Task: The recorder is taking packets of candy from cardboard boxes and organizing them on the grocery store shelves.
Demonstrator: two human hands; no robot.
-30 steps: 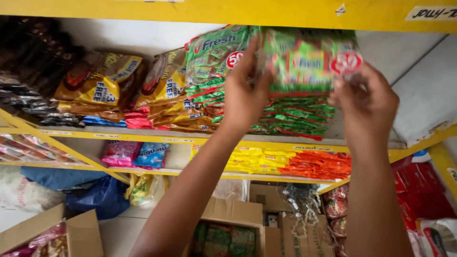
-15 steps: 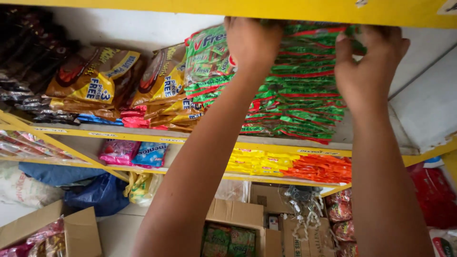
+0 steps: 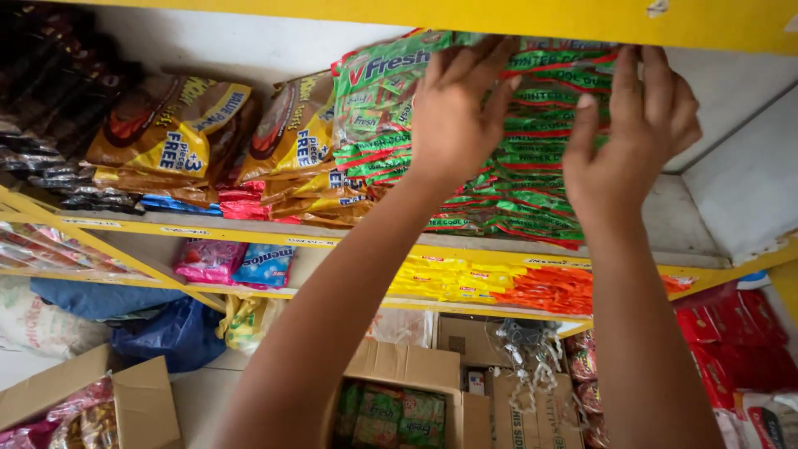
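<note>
Both hands [image 3: 453, 125] [image 3: 636, 137] pressed flat on green packet stack [image 3: 515, 179], upper shelf [image 3: 465, 244].

Upper shelf bay, tight. Stack of green candy packets [image 3: 515, 179] fills the middle from yellow shelf board [image 3: 249, 233] almost up to the yellow beam [image 3: 499, 17] above; little gap on top. Left hand [image 3: 457, 116] and right hand [image 3: 636, 137] both flat against the stack's front, blocking it.

Left of stack: brown-and-yellow snack bags [image 3: 208, 133] leaning, touching the green pile, no slot between. Far left, dark packets [image 3: 50, 108] crowd the corner.

Right of stack: bare white shelf floor and wall [image 3: 731, 175], open room to reach in.

Lower shelf: yellow and orange packets [image 3: 507, 287] under low clearance.
</note>
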